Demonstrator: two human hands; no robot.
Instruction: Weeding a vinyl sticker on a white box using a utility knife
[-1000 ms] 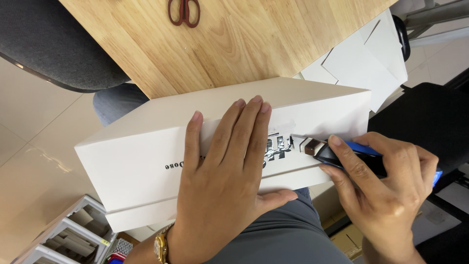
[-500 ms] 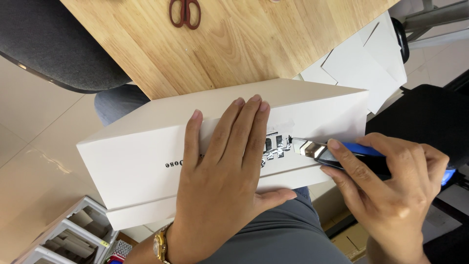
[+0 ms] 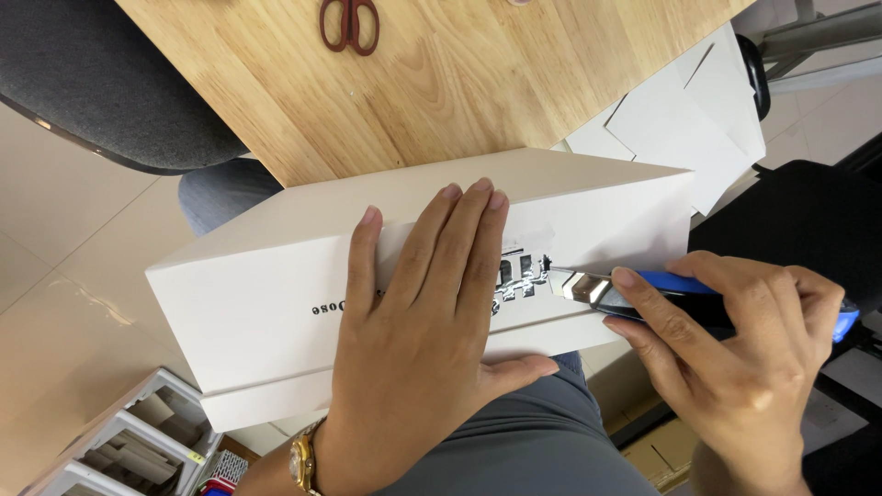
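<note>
Wooden table (image 3: 478,83): scissors (image 3: 349,23), white box (image 3: 266,285) below.

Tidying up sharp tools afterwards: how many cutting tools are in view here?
2. A blue utility knife is held in the right hand, its blade tip against the white box. Red-handled scissors lie on the wooden table, partly cropped. Others may be hidden.

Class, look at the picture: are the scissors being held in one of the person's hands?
No: the scissors lie untouched on the wooden table, while the right hand holds a blue utility knife.
</note>
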